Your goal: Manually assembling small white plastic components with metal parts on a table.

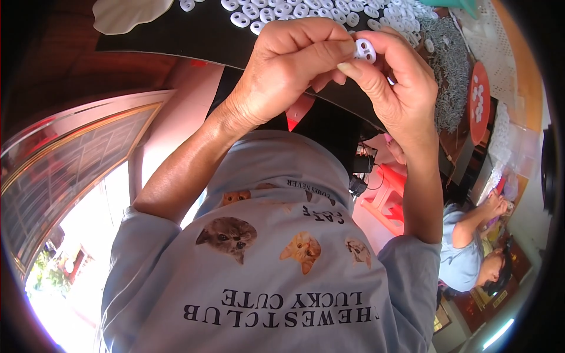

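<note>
Above the table's near edge, my two hands meet at a small white oval plastic piece with two holes, which looks like a cord lock [365,51]. My right hand [406,79] pinches it between thumb and forefinger. The fingers of my left hand [294,65] are closed together against its left end; anything else between those fingertips is hidden. Behind my hands, many loose white two-holed pieces [276,10] lie on the dark tabletop [176,44]. To the right of them is a heap of small grey metal parts [448,70], too fine to make out singly.
A cream scalloped dish [126,15] stands at the far left. On the right, a red round tray [478,106] holds several small white pieces. A red plastic stool [385,200] and black plugs with cables [359,176] are below the table. Another person [471,250] sits at the right.
</note>
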Motion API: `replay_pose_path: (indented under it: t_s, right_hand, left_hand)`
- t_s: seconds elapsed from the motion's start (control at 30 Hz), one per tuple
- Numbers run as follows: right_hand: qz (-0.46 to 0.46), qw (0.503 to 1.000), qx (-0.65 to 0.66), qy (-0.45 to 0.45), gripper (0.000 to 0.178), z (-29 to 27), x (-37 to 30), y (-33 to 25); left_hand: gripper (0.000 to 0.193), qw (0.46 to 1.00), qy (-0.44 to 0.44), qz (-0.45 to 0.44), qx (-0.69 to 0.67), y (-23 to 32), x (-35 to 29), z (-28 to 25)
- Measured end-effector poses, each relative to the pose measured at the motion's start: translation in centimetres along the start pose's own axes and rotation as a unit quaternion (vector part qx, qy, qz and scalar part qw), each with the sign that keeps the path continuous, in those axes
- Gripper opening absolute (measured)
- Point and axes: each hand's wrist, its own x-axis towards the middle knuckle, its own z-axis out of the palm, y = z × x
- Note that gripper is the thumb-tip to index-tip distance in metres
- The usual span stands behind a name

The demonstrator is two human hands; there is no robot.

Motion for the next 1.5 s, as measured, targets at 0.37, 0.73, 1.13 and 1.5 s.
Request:
replay_pose_path:
  t_s: [0.37,0.73,1.13,1.5]
  right_hand:
    - [-0.079,0.991,-0.088,-0.062,0.028,-1.6,0.6,-0.1]
    - [-0.057,0.98,-0.134,-0.137,0.025,-2.8,0.7,-0.8]
    - [-0.066,0.961,-0.266,-0.045,0.032,-1.0,-0.2,-0.2]
    - [-0.078,0.972,-0.189,-0.113,0.026,-2.7,-0.4,0.2]
  left_hand:
    - [0.02,1.0,-0.02,-0.014,-0.014,0.1,0.3,-0.2]
    - [0.02,0.998,-0.024,-0.017,0.051,0.2,0.7,0.4]
    - [0.017,0.999,0.03,-0.009,0.024,0.0,0.9,0.6]
    - [0.017,0.994,-0.055,-0.059,0.069,0.8,1.2,0.5]
